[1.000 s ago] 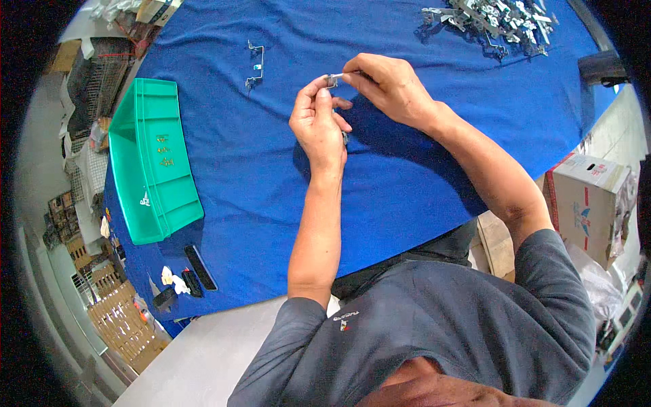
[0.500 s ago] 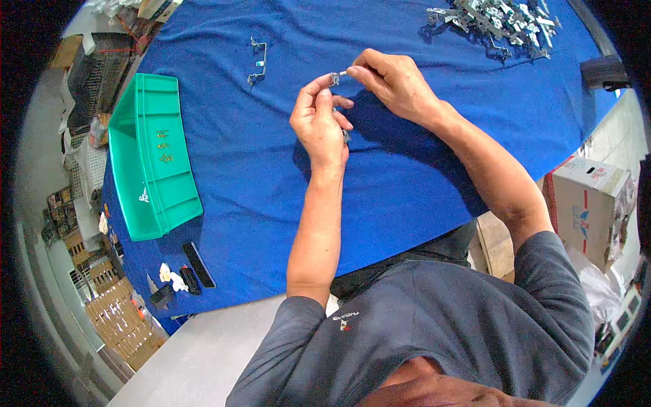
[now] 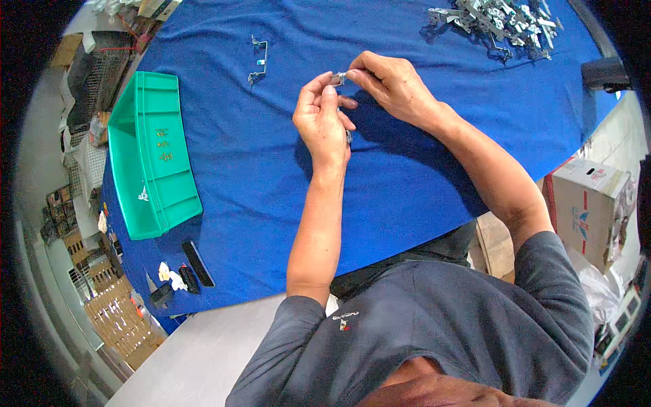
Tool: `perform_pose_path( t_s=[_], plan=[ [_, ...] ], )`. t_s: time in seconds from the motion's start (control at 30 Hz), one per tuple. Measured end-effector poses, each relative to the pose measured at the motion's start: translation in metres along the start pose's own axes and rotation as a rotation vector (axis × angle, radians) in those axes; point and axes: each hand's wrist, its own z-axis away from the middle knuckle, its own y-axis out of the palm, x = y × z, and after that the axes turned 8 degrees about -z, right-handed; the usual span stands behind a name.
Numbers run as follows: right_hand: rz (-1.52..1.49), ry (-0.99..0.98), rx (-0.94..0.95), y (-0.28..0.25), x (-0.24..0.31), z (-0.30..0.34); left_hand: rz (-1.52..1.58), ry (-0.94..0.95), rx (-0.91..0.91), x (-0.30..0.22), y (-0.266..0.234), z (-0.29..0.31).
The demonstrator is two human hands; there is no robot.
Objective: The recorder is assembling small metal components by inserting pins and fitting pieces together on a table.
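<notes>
Over the blue cloth, my left hand (image 3: 323, 121) pinches a small silvery metal part (image 3: 337, 79) between thumb and forefinger. My right hand (image 3: 393, 83) closes its thumb and forefinger on the other end of that part, so both hands meet there. Another bit of metal (image 3: 348, 136) shows at the lower palm of my left hand, mostly hidden by the fingers. To the left of my hands, a thin bent metal bracket (image 3: 261, 61) lies alone on the cloth.
A heap of metal brackets (image 3: 505, 26) lies at the far right. At left stands a green plastic bin (image 3: 150, 210) with printed marks. Near the table's left front edge are a flat black object (image 3: 197, 264) and crumpled white scraps (image 3: 174, 277). A cardboard box (image 3: 584, 203) sits beyond the right edge.
My left hand has shifted slightly to the right, and my right fingertips now sit closer to it on the small metal part. The part's angle has changed a little.
</notes>
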Motion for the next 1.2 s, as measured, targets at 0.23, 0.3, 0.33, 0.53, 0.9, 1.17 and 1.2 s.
perform_pose_path(
  t_s=[0.23,0.3,0.33,0.53,0.9,1.17,1.2],
  plan=[
    [-0.032,-0.020,-0.048,0.004,-0.005,0.001,0.002,-0.007,0.001,0.000,0.001,0.000],
    [-0.032,-0.026,-0.057,0.004,-0.006,0.001,-0.014,-0.012,0.006,-0.001,0.001,0.000],
    [-0.032,-0.031,-0.066,0.004,-0.006,0.001,0.001,-0.027,0.005,-0.002,0.001,0.000],
    [0.065,0.061,-0.018,-0.004,-0.001,-0.001,0.015,-0.033,-0.019,-0.002,0.001,0.000],
    [-0.062,0.046,-0.007,-0.003,0.006,-0.002,0.011,-0.076,-0.013,-0.004,-0.002,0.000],
    [-0.036,-0.041,-0.031,0.000,0.003,-0.001,0.137,-0.122,0.050,-0.006,-0.009,-0.004],
    [-0.023,-0.072,-0.038,-0.002,0.002,-0.001,0.135,-0.123,0.053,-0.006,-0.010,-0.005]
  ],
)
